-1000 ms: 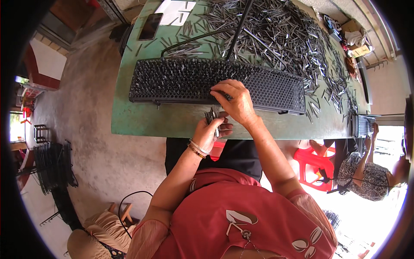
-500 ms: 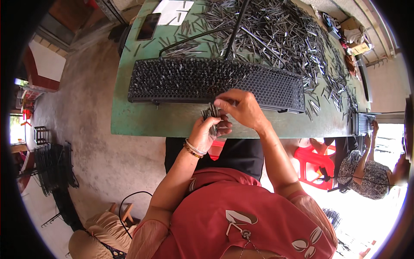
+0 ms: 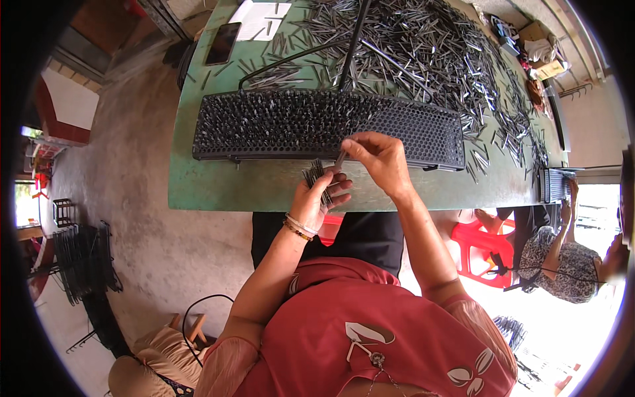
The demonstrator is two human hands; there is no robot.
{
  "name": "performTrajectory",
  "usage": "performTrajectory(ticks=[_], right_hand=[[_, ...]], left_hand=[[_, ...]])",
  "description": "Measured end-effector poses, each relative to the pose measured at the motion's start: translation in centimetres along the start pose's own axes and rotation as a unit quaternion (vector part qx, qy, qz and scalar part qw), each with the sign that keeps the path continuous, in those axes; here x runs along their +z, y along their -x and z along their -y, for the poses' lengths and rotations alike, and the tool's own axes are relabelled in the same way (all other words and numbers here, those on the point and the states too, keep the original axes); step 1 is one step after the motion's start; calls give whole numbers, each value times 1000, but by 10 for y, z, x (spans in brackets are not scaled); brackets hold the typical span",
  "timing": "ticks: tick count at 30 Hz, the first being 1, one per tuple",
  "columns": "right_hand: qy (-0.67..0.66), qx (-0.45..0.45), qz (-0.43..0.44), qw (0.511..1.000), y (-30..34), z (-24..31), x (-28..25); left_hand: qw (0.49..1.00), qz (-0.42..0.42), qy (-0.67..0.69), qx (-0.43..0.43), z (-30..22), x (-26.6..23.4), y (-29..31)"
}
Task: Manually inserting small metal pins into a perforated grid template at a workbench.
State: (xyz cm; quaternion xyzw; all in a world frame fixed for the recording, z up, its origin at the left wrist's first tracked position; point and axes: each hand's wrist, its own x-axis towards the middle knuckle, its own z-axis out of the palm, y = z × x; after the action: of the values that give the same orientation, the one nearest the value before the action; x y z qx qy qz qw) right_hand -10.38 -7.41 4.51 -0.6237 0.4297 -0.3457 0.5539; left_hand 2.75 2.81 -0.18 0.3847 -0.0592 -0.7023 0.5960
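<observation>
The left hand (image 3: 308,200) is closed around a bundle of thin dark strips (image 3: 312,175), their tips fanned out just in front of the perforated tray (image 3: 423,129), while the right hand (image 3: 380,162) pinches what looks like 1 strip (image 3: 339,161) between thumb and forefinger, its lower end close to the left fingers. For clean work, the bundle is probably best held loosely with its ends level, so that 1 piece slides free without dragging others; a pinch near the top would leave the lower end clear to meet a hole squarely. Upright pieces (image 3: 264,122) crowd the tray's left and middle, so the bare holes at the right seem the easier ones to reach without knocking neighbours. Behind the tray, black rods (image 3: 348,63) rise between it and the big loose heap (image 3: 423,46), and could catch a reaching forearm. A phone (image 3: 223,44) and white paper (image 3: 261,21) lie at the far left of the green table (image 3: 218,188); another person (image 3: 562,264) works near its right end.
</observation>
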Motion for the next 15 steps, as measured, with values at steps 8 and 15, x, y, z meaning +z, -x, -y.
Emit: performTrajectory(ticks=[8, 15], right_hand=[[114, -112, -54, 986, -17, -3, 12], [179, -190, -53, 964, -21, -8, 9]], left_hand=[[1000, 0, -24, -12, 2, 1, 2], [1000, 3, -20, -9, 2, -2, 2]])
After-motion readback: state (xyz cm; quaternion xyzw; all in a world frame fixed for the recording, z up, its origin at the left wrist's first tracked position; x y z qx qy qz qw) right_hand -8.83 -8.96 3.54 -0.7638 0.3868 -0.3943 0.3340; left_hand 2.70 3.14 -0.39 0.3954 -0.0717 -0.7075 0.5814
